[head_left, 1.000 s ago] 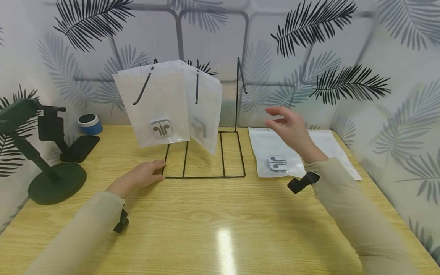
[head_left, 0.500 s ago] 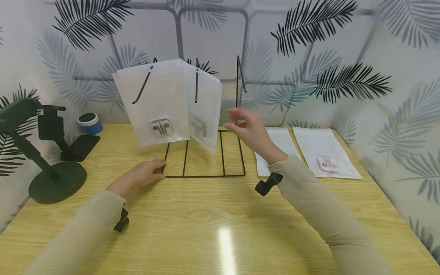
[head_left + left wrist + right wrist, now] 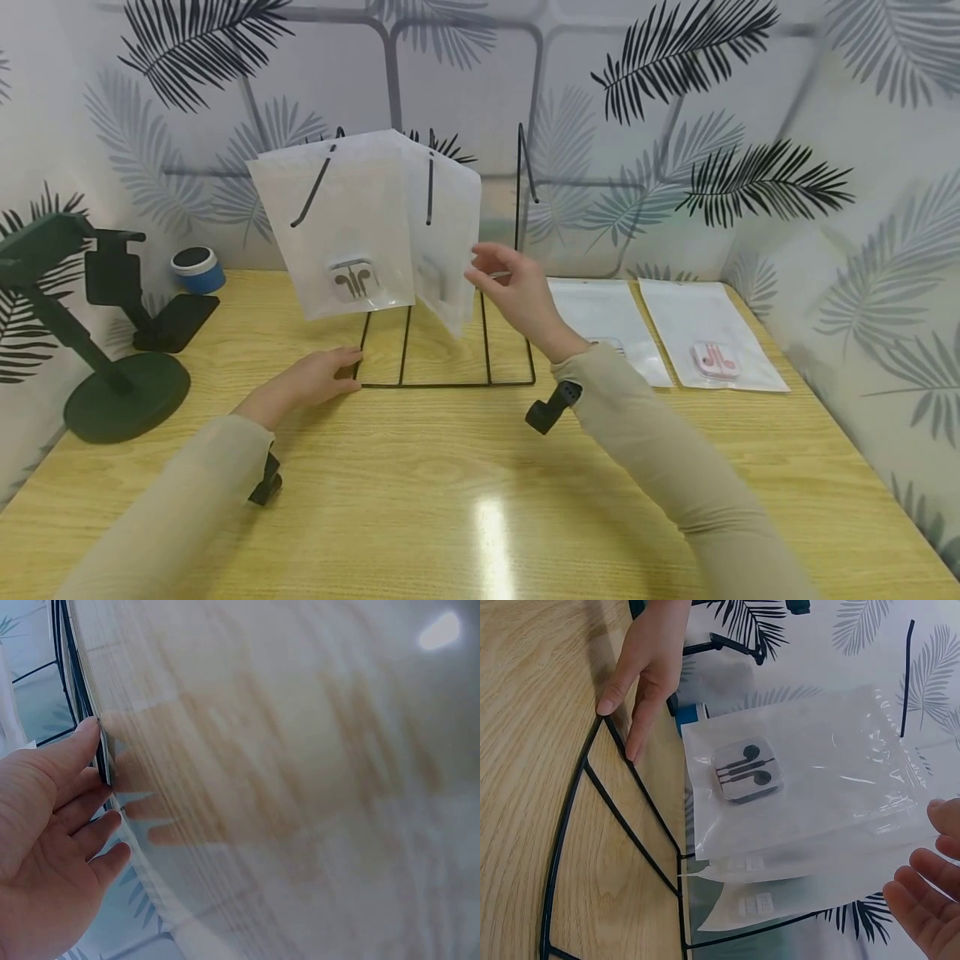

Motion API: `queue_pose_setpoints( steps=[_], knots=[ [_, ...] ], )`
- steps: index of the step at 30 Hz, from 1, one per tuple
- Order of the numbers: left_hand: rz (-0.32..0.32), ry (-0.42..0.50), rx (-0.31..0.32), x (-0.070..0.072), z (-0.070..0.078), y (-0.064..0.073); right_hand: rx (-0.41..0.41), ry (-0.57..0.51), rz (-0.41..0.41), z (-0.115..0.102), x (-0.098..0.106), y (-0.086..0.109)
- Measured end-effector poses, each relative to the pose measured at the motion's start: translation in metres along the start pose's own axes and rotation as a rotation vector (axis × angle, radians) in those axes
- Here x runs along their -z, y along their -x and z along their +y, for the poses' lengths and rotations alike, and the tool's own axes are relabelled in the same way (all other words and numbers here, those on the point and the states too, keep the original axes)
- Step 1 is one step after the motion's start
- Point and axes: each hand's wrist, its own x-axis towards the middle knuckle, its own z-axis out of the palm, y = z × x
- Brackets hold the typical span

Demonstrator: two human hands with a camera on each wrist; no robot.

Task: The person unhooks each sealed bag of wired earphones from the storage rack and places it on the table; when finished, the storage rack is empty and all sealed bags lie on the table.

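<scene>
A black wire display rack (image 3: 450, 387) stands on the table. My left hand (image 3: 318, 380) holds its front left corner, with thumb and fingers at the wire, as the left wrist view also shows. From the rack's hooks hang white zip bags; the front one (image 3: 330, 217) shows boxed earphones (image 3: 748, 771) through its clear face. Another hanging bag (image 3: 450, 217) is turned at an angle to its right. My right hand (image 3: 521, 296) is at that bag's right edge, thumb and fingers apart; whether it touches the bag I cannot tell.
Two flat white bags lie at the right: one (image 3: 596, 300) partly behind my right forearm, the other (image 3: 697, 321) with pink earphones (image 3: 716, 360). A green stand (image 3: 123, 396), a black phone holder (image 3: 176, 323) and a blue jar (image 3: 198, 271) are at the left.
My right hand has moved left from above the flat bags to the edge of the angled hanging bag, which has shifted slightly. My left hand has stayed at the rack's corner.
</scene>
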Motion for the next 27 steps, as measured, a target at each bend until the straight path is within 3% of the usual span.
queue_pose_setpoints(
  steps=[14,27],
  knots=[
    [-0.003,-0.009,0.002,-0.001,-0.001,-0.001,-0.063,0.086,-0.007,-0.003,-0.014,-0.007],
    [-0.005,-0.001,0.006,-0.001,-0.001,-0.001,-0.186,0.028,0.046,0.001,-0.012,-0.019]
  ],
)
